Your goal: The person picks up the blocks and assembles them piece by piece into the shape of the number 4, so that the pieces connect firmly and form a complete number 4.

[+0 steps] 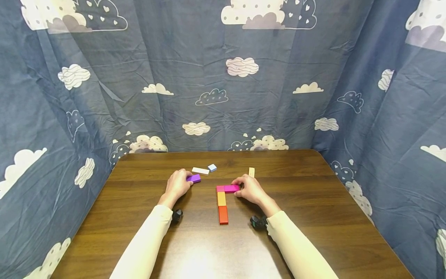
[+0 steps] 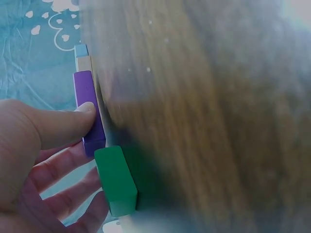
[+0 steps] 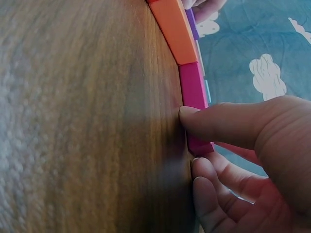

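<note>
My left hand [image 1: 177, 184] pinches a purple block [image 2: 87, 102] between thumb and fingers at the left of the table. Right by its lower fingers stands a green block [image 2: 115, 182], which the hand hides in the head view. My right hand [image 1: 251, 190] grips the right end of a magenta block [image 1: 230, 188] lying on the table. That block's left end meets a small pink block [image 1: 220, 188]. From there an orange block [image 1: 221, 198] and a red block [image 1: 223, 215] run toward the near edge, end to end.
Behind the left hand lie a white block [image 1: 200, 171] and a light blue block [image 1: 212, 167]. A cream block [image 1: 251, 172] sits just beyond the right hand. Patterned curtains [image 1: 212, 77] enclose the back and sides of the wooden table [image 1: 296, 166].
</note>
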`<control>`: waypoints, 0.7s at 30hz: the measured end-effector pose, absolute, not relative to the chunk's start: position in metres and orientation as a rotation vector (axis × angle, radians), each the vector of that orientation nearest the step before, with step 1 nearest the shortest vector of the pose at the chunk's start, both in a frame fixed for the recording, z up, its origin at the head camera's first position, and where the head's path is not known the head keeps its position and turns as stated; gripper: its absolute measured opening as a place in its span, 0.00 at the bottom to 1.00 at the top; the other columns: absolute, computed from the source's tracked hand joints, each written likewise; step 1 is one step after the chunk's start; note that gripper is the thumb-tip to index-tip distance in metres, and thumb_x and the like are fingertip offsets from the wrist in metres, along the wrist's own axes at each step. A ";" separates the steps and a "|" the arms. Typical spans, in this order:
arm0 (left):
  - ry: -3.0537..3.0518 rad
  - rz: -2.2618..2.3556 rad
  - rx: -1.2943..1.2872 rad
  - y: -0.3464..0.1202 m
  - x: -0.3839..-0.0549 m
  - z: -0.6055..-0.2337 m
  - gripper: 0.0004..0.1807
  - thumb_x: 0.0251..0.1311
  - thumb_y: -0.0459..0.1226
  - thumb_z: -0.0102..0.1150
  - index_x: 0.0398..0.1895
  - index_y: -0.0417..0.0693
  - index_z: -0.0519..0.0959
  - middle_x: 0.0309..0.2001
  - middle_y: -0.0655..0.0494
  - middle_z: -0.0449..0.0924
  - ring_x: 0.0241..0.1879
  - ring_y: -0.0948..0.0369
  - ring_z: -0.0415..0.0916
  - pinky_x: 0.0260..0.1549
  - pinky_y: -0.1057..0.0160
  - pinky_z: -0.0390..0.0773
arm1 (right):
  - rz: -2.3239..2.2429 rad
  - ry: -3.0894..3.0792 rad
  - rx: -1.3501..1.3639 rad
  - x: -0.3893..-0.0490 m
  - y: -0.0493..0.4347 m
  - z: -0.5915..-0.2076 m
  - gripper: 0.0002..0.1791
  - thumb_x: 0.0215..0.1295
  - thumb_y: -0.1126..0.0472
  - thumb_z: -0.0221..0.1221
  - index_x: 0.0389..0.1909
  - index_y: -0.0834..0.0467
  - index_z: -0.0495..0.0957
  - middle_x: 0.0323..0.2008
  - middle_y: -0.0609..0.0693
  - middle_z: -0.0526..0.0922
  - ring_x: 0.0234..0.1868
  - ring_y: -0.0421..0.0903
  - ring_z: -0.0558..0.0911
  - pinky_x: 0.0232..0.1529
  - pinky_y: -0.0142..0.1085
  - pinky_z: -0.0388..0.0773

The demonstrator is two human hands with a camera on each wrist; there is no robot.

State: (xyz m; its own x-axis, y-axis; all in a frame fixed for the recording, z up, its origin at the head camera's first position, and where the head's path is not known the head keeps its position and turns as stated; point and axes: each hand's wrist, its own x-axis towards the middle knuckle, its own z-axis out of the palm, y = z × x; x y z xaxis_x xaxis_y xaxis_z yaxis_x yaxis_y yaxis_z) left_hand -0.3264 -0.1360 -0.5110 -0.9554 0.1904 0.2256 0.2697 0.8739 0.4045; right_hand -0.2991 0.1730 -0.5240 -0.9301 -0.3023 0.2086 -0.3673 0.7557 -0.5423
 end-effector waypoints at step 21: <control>-2.781 -0.651 -0.465 -0.117 -0.302 -0.505 0.14 0.54 0.34 0.74 0.45 0.48 0.87 0.46 0.54 0.84 0.47 0.48 0.79 0.45 0.47 0.78 | 0.912 -2.841 0.521 -0.299 0.173 -0.526 0.21 0.42 0.64 0.78 0.42 0.53 0.88 0.34 0.48 0.79 0.35 0.45 0.76 0.40 0.41 0.72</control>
State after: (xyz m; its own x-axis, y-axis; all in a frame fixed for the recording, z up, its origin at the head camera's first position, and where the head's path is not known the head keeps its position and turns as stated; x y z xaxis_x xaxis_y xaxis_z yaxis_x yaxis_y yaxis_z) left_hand -0.3020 -0.1173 -0.5054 -0.9187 0.2489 0.3068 0.3592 0.8496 0.3863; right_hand -0.2986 0.1730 -0.5260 -0.9346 -0.2879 0.2090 -0.3558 0.7601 -0.5438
